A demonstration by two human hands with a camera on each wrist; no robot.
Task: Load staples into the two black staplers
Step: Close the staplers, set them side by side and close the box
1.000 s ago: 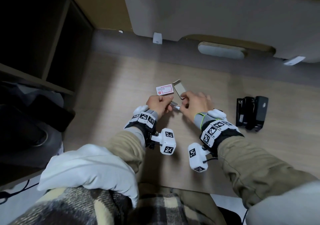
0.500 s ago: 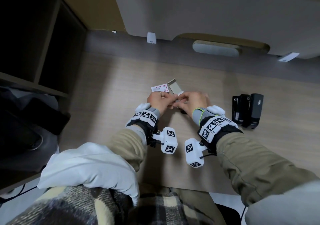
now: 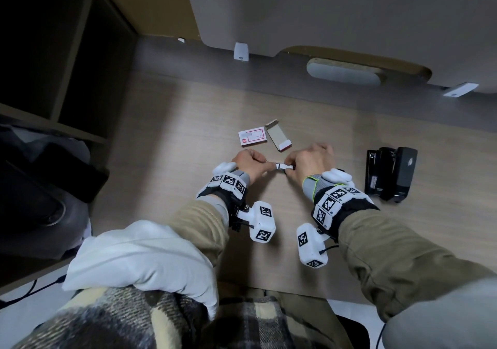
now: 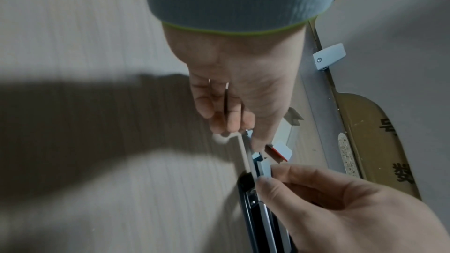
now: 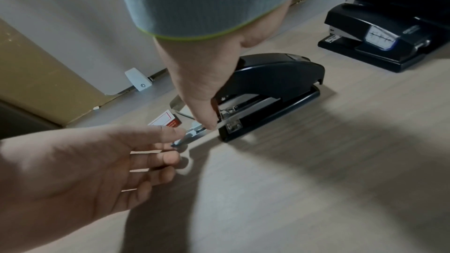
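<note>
On the wooden desk [image 3: 166,122] we see two black staplers [image 3: 390,172] resting at right, our right hand [image 3: 309,160] gripping a third stapler [image 5: 275,88], and our left hand [image 3: 250,164] pinching its metal tray [image 5: 192,134].

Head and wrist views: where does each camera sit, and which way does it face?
Head: on the head, facing down at the light wooden desk; olive sleeves, left hand and right hand show.
Left wrist: at the left wrist, facing along the left hand toward the right hand.
Right wrist: at the right wrist, facing along the right hand, over the black plastic stapler.
Shared: all show both hands pinching the thin silver strip.
</note>
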